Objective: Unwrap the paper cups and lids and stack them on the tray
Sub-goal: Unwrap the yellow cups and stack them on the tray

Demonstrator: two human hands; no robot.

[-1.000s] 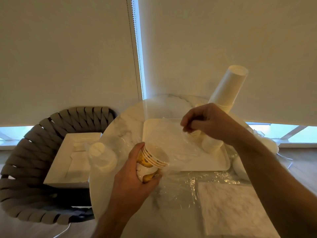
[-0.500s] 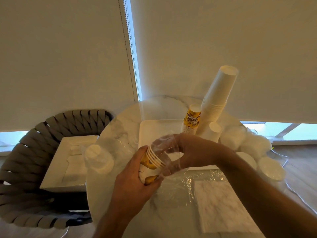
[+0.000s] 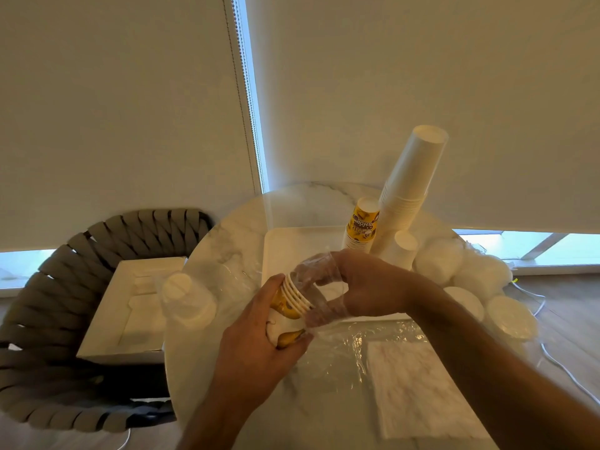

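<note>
My left hand (image 3: pixel 256 345) grips a short stack of yellow printed paper cups (image 3: pixel 293 306), tilted with the rims toward the upper right. My right hand (image 3: pixel 360 284) curls its fingers and thumb around the rim end, where clear plastic wrap (image 3: pixel 316 277) clings over its fingers. Behind them lies the white tray (image 3: pixel 292 245). On the tray stand a stack of yellow cups (image 3: pixel 362 227) upside down, a tall leaning stack of white cups (image 3: pixel 409 190) and a small white cup (image 3: pixel 401 248).
Round marble table (image 3: pixel 233 241). A wrapped stack of lids (image 3: pixel 188 298) lies at the left. White lids (image 3: pixel 464 274) crowd the right edge. Loose clear wrap (image 3: pixel 363 342) and a white sheet (image 3: pixel 418 388) lie near me. A woven chair (image 3: pixel 42 319) holds a white box (image 3: pixel 130 310).
My right hand came down from above the tray to the rim end of the cups in my left hand, and wrap now covers its fingers. The view shifted slightly.
</note>
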